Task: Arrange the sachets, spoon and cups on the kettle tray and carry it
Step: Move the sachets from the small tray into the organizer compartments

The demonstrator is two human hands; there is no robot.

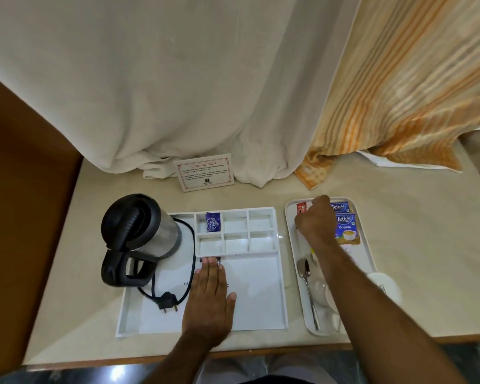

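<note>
The white kettle tray (261, 314) lies in the middle of the table with a steel and black kettle (142, 231) at its left. One purple sachet (213, 221) sits in a back compartment. My left hand (211, 295) rests flat and open on the tray floor. A smaller white tray (367, 256) to the right holds blue Tetley sachets (345, 225), a red sachet (301, 208), a spoon (306, 281) and white cups (384, 284) partly hidden by my arm. My right hand (315, 220) is curled over the sachets at the small tray's far end; whether it grips one is hidden.
A printed card (205, 171) stands at the back of the beige table (413, 217). White and orange striped curtains (399, 92) drape onto the table behind it. The kettle's cord and plug (166, 300) lie on the tray. A brown wall borders the left.
</note>
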